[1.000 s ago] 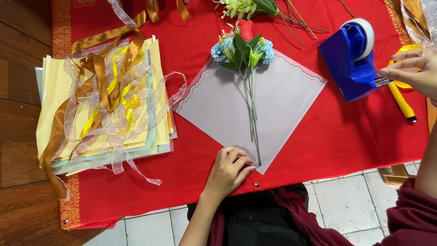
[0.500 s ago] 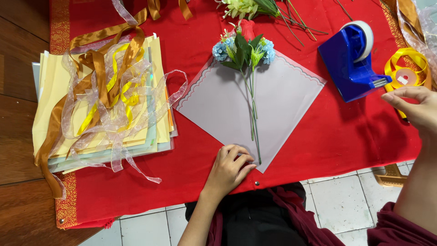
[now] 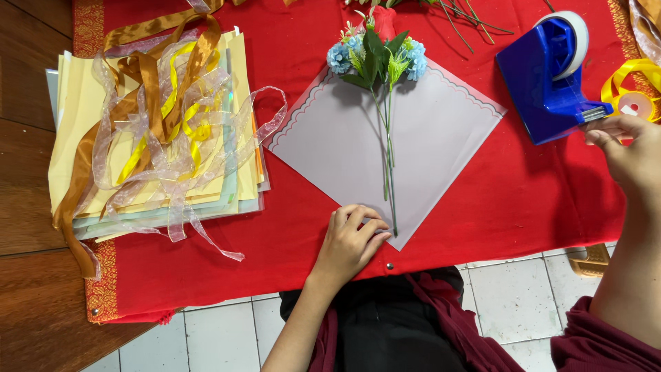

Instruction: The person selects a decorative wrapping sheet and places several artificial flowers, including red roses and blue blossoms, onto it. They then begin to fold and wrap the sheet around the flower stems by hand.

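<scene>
My left hand (image 3: 352,238) lay nearest to me, palm down at the near corner of the grey wrapping sheet (image 3: 441,148). Its fingers were curled loosely and rested on the paper, pinning the corner to the red cloth (image 3: 303,179) rather than gripping anything; the fingertips sat just beside the lower ends of the flower stems (image 3: 389,162). Below the cloth's edge I could see my dark clothes and the pale floor tiles.

The sheet lay like a diamond on the cloth, with a scalloped border along its two far edges. The small bunch of artificial flowers (image 3: 379,58) lay straight up its middle, stems pointing toward me, blue blossoms and green leaves at the far corner, a red bloom just beyond them.

My right hand (image 3: 630,155) was off to the right, raised over the cloth's edge, its thumb and fingers drawn together close to the cutter end of the blue tape dispenser (image 3: 547,79). I could not tell whether a strip of tape was pinched between them. A roll of yellow ribbon (image 3: 637,93) sat just behind that hand.

To the left, well apart from the sheet, a stack of pale yellow papers (image 3: 76,124) sat on the cloth, with brown, yellow and sheer ribbons (image 3: 162,131) tangled on top. At the far edge, more green stems (image 3: 475,17) lay loose.
</scene>
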